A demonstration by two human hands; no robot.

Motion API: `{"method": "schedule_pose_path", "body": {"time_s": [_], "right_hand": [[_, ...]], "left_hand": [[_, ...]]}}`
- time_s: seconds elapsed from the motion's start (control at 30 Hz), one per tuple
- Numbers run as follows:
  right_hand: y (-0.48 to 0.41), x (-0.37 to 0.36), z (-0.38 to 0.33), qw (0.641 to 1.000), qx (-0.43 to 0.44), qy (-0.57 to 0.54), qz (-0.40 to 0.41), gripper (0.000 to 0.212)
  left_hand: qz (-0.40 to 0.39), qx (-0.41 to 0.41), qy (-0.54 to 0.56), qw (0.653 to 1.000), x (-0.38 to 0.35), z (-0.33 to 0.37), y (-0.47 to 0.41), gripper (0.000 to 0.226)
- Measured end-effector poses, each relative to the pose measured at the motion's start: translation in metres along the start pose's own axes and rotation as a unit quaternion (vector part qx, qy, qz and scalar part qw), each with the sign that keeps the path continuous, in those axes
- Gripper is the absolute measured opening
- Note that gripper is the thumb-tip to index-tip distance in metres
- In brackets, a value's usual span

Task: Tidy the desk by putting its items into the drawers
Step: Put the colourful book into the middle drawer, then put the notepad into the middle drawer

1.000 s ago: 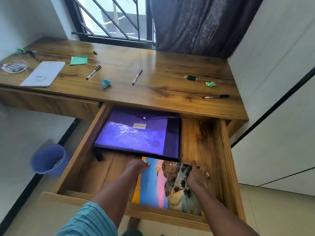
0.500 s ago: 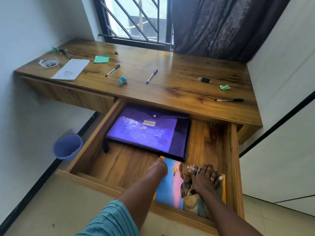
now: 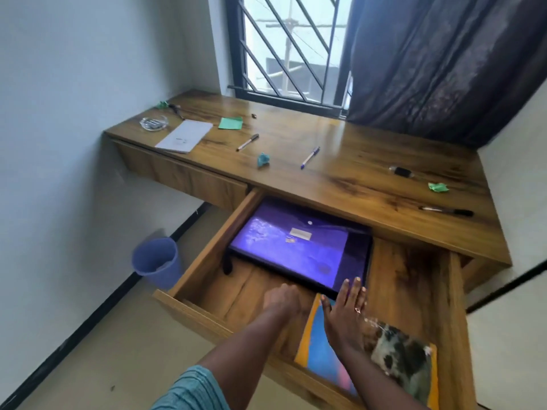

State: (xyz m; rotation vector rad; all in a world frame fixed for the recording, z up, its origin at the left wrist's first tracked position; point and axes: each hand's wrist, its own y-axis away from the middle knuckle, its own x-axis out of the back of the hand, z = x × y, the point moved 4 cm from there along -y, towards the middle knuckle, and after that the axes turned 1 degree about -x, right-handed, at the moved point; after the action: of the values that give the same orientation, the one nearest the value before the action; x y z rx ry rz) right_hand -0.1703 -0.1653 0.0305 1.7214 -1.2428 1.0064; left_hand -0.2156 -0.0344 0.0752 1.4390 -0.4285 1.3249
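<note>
open drawer (image 3: 455,306), 2 items: folder (image 3: 290,253), magazine (image 3: 322,359), R hand (image 3: 344,309) flat over it w/ fingers straight, L hand (image 3: 282,297) fingers unclear, 3 pens (image 3: 310,157) on desk (image 3: 355,134)

Teal ribbed sleeve (image 3: 192,389), left arm (image 3: 251,335); 1 ring (image 3: 357,310), right hand (image 3: 344,315).

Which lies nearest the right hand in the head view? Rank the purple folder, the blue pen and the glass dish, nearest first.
From the right hand, in the open drawer:
1. Purple folder, just ahead of it, same drawer.
2. Blue pen, middle of the desktop.
3. Glass dish, desktop's far left end.
</note>
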Motion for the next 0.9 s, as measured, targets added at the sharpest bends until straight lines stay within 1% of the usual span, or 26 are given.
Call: {"method": "schedule_pose_path", "body": {"time_s": [0.07, 0.17, 0.23, 0.37, 0.43, 0.5, 0.57, 0.6, 0.67, 0.73, 0.77, 0.9], "right_hand": [[-0.005, -0.004, -0.032, 0.998, 0.052, 0.025, 0.003, 0.091], [-0.016, -0.022, -0.080, 0.992, 0.105, 0.061, -0.029, 0.085], [-0.019, -0.030, -0.120, 0.987, 0.141, 0.075, -0.031, 0.079], [-0.025, -0.043, -0.208, 0.974, 0.197, 0.110, -0.029, 0.075], [-0.029, -0.050, -0.254, 0.969, 0.212, 0.120, -0.031, 0.058], [-0.036, -0.062, -0.296, 0.966, 0.228, 0.115, -0.031, 0.051], [-0.037, -0.071, -0.340, 0.961, 0.258, 0.099, -0.004, 0.046], [-0.032, -0.068, -0.362, 0.959, 0.269, 0.091, 0.007, 0.046], [-0.023, -0.067, -0.396, 0.958, 0.283, 0.051, -0.008, 0.050], [-0.022, -0.076, -0.425, 0.953, 0.297, 0.047, -0.042, 0.056], [-0.026, -0.079, -0.436, 0.953, 0.298, 0.040, -0.041, 0.057], [-0.051, -0.086, -0.472, 0.960, 0.272, 0.030, -0.055, 0.056]], "left_hand": [[0.035, -0.019, 0.001, 0.999, 0.016, -0.016, -0.001, 0.032], [0.083, -0.052, 0.014, 0.995, 0.038, -0.049, -0.004, 0.029], [0.120, -0.061, 0.024, 0.991, 0.055, -0.081, -0.006, 0.028], [0.173, -0.060, 0.057, 0.981, 0.095, -0.151, -0.014, 0.031], [0.200, -0.051, 0.081, 0.975, 0.117, -0.189, -0.018, 0.034], [0.222, -0.049, 0.100, 0.969, 0.137, -0.224, -0.019, 0.038], [0.242, -0.040, 0.114, 0.963, 0.155, -0.264, -0.019, 0.040], [0.251, -0.031, 0.122, 0.960, 0.162, -0.283, -0.021, 0.041], [0.258, -0.011, 0.133, 0.957, 0.171, -0.316, -0.025, 0.042], [0.249, 0.013, 0.142, 0.958, 0.181, -0.348, -0.030, 0.044], [0.245, 0.026, 0.149, 0.958, 0.187, -0.362, -0.035, 0.044], [0.242, 0.064, 0.181, 0.951, 0.216, -0.405, -0.059, 0.046]]}}
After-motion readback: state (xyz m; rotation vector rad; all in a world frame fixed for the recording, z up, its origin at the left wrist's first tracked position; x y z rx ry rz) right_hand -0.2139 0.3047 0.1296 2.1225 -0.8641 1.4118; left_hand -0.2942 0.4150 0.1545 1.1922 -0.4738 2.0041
